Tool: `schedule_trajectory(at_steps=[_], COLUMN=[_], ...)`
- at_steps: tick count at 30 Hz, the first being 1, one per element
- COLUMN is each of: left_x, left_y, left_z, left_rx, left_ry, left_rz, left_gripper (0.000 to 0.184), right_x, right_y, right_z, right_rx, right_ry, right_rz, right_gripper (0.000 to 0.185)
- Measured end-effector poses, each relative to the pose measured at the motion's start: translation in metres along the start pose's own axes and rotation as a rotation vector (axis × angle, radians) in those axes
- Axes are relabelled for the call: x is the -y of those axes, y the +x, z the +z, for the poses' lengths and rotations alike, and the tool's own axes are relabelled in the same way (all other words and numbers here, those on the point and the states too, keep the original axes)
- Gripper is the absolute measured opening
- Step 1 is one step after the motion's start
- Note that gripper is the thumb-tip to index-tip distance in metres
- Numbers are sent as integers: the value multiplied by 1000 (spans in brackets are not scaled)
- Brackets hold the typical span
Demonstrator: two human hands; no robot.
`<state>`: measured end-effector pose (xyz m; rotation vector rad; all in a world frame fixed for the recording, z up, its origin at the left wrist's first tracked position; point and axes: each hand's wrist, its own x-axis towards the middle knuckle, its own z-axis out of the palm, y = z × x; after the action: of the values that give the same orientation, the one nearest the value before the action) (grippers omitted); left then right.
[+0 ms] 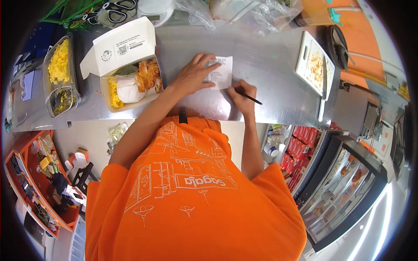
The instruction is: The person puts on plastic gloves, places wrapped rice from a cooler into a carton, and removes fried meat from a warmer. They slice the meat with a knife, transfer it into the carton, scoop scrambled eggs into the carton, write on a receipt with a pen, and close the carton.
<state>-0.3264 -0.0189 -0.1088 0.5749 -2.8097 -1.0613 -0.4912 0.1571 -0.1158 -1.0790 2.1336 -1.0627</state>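
A small printed receipt (224, 73) lies on the metal counter. My left hand (194, 75) rests on its left side with the fingers spread. At the receipt's lower right corner, my right hand (243, 99) is closed around a dark pen (252, 98), whose back end points to the lower right. Left of my left hand stands an open white food box (130, 52) holding breaded fried pieces (149, 77), a white wrapped item (129, 90) and yellow food (115, 94).
Far left is a clear container (60, 76) with yellow food. A white cutting board (314, 65) with crumbs and a knife lies right, beside a black pan (336, 45). Scissors (116, 13), a white scale (156, 11) and plastic bags (278, 13) line the back.
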Motion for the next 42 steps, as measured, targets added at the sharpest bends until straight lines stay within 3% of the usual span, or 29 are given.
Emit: schedule_trajectory(at_steps=[2,4,6,8,11,12,14,16,18,21,24,25,28,30,32,35,37,38,41,42], left_x=[3,-5,-8,-19,-42,-40,-3,31,82,115,121,123,108,82,81,50,50,61,77,63], left_y=[-1,-4,-14,-30,-75,-91,-134,-161,-166,-174,-183,-183,-196,-211,-240,-251,-249,-244,-230,-221], left_z=[5,-1,-6,-24,-85,-106,-131,-164,-164,-187,-181,-179,-189,-187,-163,-144,-144,-138,-126,-132], left_rx=[-25,-98,-217,-287,-421,-473,-788,-1115,-1134,-740,-1020,-1114,-797,-650,-555,-661,-700,-649,-549,-515], left_ry=[39,17,35,77,7,-38,-72,-109,-422,-458,106,279,-576,-553,-446,-948,-1116,-1126,-1030,-938], left_rz=[22,68,146,132,110,106,-167,-523,-708,-807,-774,-706,-690,-609,-385,-480,-514,-610,-864,-912], left_gripper=[67,60,55,49,42,39,50,61,68,76,78,60,36,27,35,42,48,51,61,62], right_x=[-18,-31,-18,-14,10,29,74,121,166,189,186,184,202,200,174,162,140,136,164,171], right_y=[-12,-7,14,36,49,54,55,63,80,114,121,121,97,76,55,17,8,6,12,14], right_z=[-14,-24,-34,-39,-39,-36,-28,8,58,112,125,124,102,84,81,91,109,117,123,124], right_rx=[-74,-358,-485,-375,-239,-257,-286,-144,42,244,244,214,349,359,441,444,413,410,327,360], right_ry=[356,219,-185,-415,-681,-564,-339,14,192,111,93,112,189,26,21,97,390,545,601,488], right_rz=[240,90,-49,-193,-187,-204,-219,-192,-181,-184,-313,-380,-395,-473,-497,-440,-289,-225,151,108], right_gripper=[6,8,14,24,34,35,36,30,38,47,46,45,39,35,36,42,41,41,40,43])
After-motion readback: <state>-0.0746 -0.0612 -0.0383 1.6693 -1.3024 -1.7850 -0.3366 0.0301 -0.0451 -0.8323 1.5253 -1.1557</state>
